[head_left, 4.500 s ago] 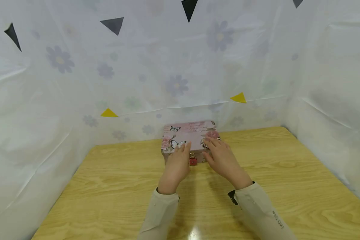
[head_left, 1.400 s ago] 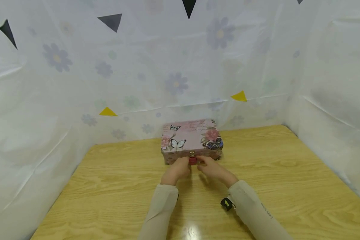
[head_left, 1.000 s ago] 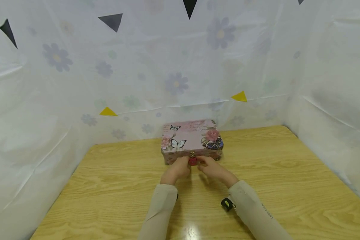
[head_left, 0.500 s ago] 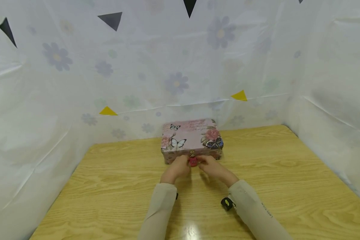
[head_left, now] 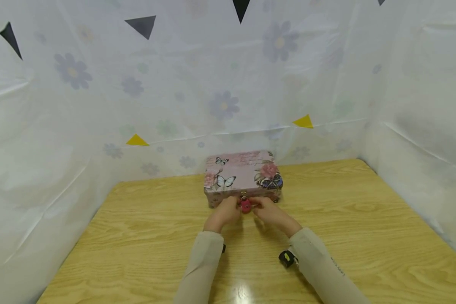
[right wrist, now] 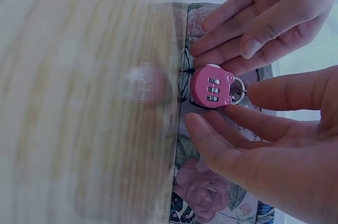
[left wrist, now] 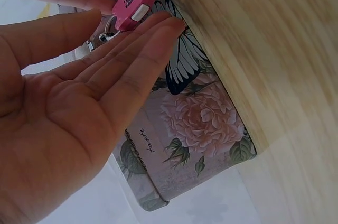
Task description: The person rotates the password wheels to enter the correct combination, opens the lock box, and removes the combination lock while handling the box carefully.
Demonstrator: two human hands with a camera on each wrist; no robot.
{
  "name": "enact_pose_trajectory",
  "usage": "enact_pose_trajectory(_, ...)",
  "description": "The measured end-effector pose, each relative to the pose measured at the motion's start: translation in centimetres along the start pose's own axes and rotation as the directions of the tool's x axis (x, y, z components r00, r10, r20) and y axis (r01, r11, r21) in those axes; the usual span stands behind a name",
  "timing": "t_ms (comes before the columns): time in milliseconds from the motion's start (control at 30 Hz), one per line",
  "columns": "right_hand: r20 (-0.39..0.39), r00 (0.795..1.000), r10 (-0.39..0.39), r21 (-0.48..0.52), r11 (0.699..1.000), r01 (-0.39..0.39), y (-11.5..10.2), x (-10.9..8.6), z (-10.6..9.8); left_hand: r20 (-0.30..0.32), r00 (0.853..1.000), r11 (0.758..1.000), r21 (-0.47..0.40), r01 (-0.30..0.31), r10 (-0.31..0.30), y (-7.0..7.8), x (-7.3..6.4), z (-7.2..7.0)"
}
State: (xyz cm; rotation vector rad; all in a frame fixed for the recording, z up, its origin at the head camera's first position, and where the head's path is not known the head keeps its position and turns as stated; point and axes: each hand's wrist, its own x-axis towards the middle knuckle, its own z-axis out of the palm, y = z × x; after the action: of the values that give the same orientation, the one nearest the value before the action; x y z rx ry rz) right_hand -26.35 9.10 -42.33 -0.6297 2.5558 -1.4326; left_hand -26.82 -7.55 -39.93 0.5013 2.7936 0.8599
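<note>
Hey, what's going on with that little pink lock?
Someone has their left grip and right grip on either side of a pink three-dial combination padlock. It's attached to the front clasp of a pink butterfly-and-rose box. The box is closed and sits on a wood-grain table. I can't tell whether the dials are being turned.

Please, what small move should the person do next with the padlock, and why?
Probably the left hand should steady the pink padlock between thumb and fingers: it hangs at the front of the box, its three dials face outward, and that hand's thumb stands apart from it. The right hand might then turn a dial.
</note>
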Motion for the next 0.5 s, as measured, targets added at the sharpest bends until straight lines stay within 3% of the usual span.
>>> enact_pose_trajectory(300,-0.023,0.998,0.058,0.071,0.996,-0.056,0.40,0.15,0.30,-0.029,0.999,0.998,-0.056,-0.014,0.013,-0.27,0.00,-0.07)
enact_pose_trajectory(500,-0.040,0.996,0.081,0.083,0.994,-0.077,0.36,0.15,0.37,-0.029,0.999,0.998,-0.050,-0.045,0.044,-0.60,0.00,-0.22)
